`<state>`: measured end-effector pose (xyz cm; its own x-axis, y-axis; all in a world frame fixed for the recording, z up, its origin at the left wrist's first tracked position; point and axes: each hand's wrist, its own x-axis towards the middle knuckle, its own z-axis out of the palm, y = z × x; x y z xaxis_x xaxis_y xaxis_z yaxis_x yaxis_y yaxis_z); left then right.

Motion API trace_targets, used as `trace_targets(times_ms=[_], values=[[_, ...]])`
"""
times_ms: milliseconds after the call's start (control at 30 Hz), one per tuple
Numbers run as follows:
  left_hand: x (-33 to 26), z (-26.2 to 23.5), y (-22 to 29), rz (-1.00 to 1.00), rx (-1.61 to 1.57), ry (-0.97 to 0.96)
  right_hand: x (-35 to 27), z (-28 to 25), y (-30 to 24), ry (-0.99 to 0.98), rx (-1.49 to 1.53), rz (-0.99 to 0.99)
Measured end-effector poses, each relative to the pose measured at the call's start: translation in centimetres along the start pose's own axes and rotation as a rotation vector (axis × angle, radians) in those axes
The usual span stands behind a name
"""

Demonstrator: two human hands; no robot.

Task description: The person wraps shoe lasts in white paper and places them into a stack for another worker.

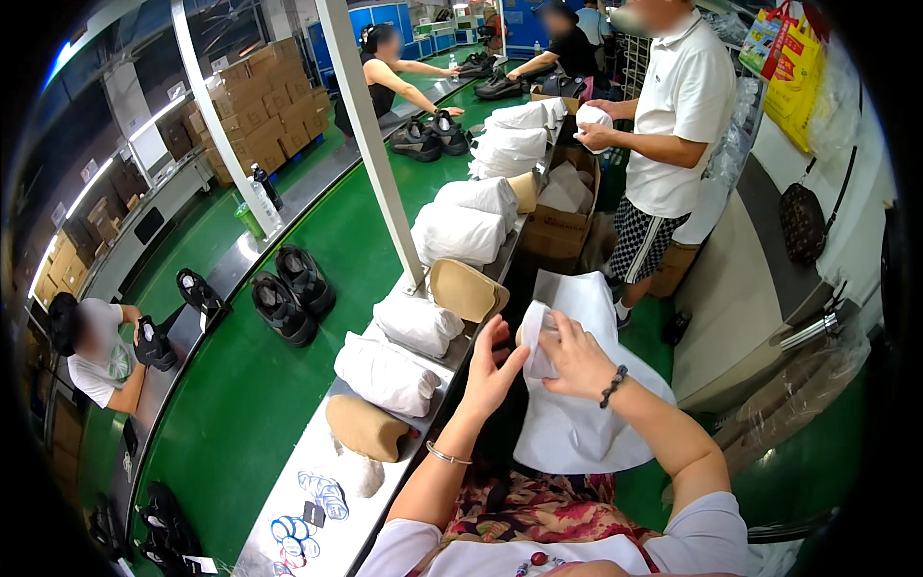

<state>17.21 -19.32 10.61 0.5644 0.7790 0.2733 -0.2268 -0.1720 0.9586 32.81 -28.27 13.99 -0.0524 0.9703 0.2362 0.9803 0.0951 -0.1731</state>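
My right hand (581,362) is closed around a whitish, partly see-through piece (538,348) that looks like a roll or a folded strip. Its exact kind I cannot make out. Close to its left side is my left hand (492,373), fingers apart and slightly curved; whether its fingertips touch the piece is unclear. Large white sheets (591,423) spread beneath both hands, in front of my body. Left of my left forearm, on the narrow bench, rest white paper-wrapped bundles (386,373) and a curved tan cardboard piece (365,427).
A metal post (370,144) rises from the bench. Black shoes (290,293) stand on the green conveyor (216,413). More wrapped bundles (461,231) and tan boards (467,288) line the bench. An open carton (556,236) is beyond; a person in white (673,106) stands beside it.
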Motion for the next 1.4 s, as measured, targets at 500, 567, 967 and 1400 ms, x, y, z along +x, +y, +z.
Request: trace_targets(times_ms=[500,567,967,1400], values=[[2.9,0.4,0.8,-0.142,-0.204,0.121,-1.0,-1.6,-2.7,0.152,-0.305,-0.037],[3.2,0.7,0.7,-0.064,-0.079,0.263,-0.4,-1.0,-2.2,0.194,-0.331,-0.003],[-2.9,4.8,-2.3,-0.006,-0.083,-0.001,3.7,-1.0,-2.9,0.508,0.053,0.363],[-2.2,4.6,-1.8,-0.049,-0.454,0.144,0.9,0.2,-0.7,0.446,1.108,0.304]])
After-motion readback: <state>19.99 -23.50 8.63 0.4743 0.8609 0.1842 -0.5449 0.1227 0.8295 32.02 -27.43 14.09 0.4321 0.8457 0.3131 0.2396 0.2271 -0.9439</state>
